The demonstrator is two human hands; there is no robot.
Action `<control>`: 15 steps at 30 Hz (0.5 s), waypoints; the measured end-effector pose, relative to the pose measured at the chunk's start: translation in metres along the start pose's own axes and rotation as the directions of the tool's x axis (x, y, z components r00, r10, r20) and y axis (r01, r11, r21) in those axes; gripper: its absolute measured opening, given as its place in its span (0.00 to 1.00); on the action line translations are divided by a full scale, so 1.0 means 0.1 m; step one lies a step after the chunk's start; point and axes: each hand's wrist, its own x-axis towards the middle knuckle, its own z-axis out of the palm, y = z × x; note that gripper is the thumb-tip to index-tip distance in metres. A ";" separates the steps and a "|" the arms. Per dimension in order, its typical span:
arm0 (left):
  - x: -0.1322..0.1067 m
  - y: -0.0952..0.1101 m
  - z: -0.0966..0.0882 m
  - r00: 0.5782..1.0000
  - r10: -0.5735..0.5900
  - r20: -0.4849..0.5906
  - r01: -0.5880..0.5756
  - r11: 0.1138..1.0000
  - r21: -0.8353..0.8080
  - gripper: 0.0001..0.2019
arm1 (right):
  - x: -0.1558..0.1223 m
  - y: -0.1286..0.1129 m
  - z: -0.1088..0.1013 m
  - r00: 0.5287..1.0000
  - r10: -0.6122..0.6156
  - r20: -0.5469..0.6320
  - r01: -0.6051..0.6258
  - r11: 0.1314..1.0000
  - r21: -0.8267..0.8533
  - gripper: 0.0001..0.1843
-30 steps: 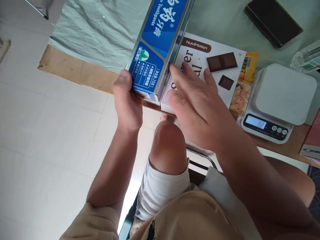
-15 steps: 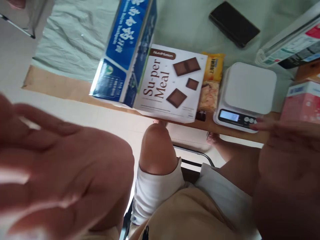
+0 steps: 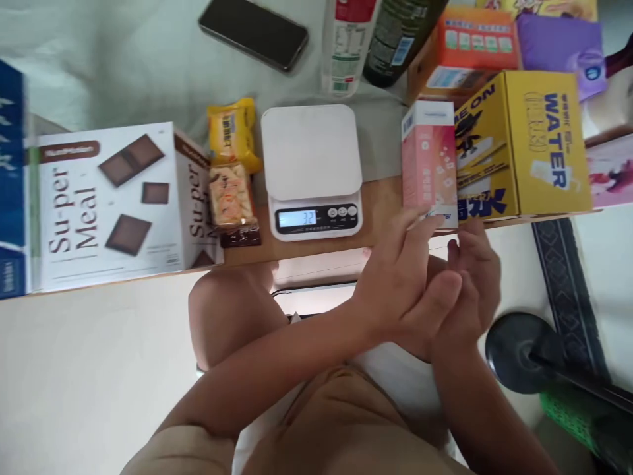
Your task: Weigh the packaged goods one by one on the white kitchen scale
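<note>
My left hand (image 3: 398, 274) is at the table's front edge, fingers stretched out and thumb pointing right. Its fingertips overlap the lower end of a pink box (image 3: 428, 161); whether they touch it I cannot tell. My right hand (image 3: 469, 284) is close beside it, half-curled with fingers apart, below a yellow box (image 3: 548, 145). The two hands meet or overlap near the left thumb. Nothing shows in either hand. A white kitchen scale (image 3: 311, 155) with a lit display, seemingly 32, has nothing on its plate. Wrapped snacks, yellow (image 3: 231, 132) and clear-wrapped (image 3: 231, 196), lie left of it.
A white Su-per Meal box (image 3: 109, 204) and a blue toothpaste box (image 3: 12, 178) stand at the left. Behind are a black phone (image 3: 254, 33), a clear container (image 3: 346, 46), a dark bottle (image 3: 400, 39), an orange box (image 3: 469, 46) and a purple pack (image 3: 558, 53).
The view has swung right, showing more boxes. My left hand has moved from the far left to beside my right hand. My right hand is no longer at the scale's buttons.
</note>
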 end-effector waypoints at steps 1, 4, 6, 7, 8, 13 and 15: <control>0.04 -0.10 0.11 0.999 -0.031 0.012 0.031 1.000 0.003 0.33 | 0.00 0.00 0.03 1.000 0.014 0.004 -0.014 1.000 0.006 0.21; 0.07 -0.33 0.31 0.993 -0.107 0.040 0.107 0.994 -0.008 0.36 | 0.00 -0.01 0.10 0.995 0.100 -0.011 -0.100 0.995 -0.001 0.21; 0.05 -0.39 0.33 0.992 -0.116 0.047 0.117 0.993 -0.027 0.36 | 0.00 -0.02 0.12 0.988 0.154 0.006 -0.155 0.988 0.023 0.23; 0.03 -0.40 0.31 0.992 -0.113 0.050 0.114 0.993 -0.031 0.36 | 0.01 -0.03 0.12 0.984 0.177 0.036 -0.178 0.984 0.027 0.26; 0.02 -0.39 0.27 0.992 -0.111 0.054 0.112 0.993 -0.032 0.36 | 0.02 -0.04 0.12 0.977 0.197 0.077 -0.198 0.980 0.010 0.29; -0.09 -0.28 0.12 0.991 -0.080 0.104 0.082 0.996 -0.020 0.36 | 0.11 -0.16 0.04 0.939 0.261 0.222 -0.200 0.943 -0.266 0.37; -0.18 -0.25 0.12 0.993 -0.042 0.111 0.045 0.999 -0.023 0.37 | 0.14 -0.23 0.02 0.941 0.229 0.248 -0.127 0.921 -0.368 0.33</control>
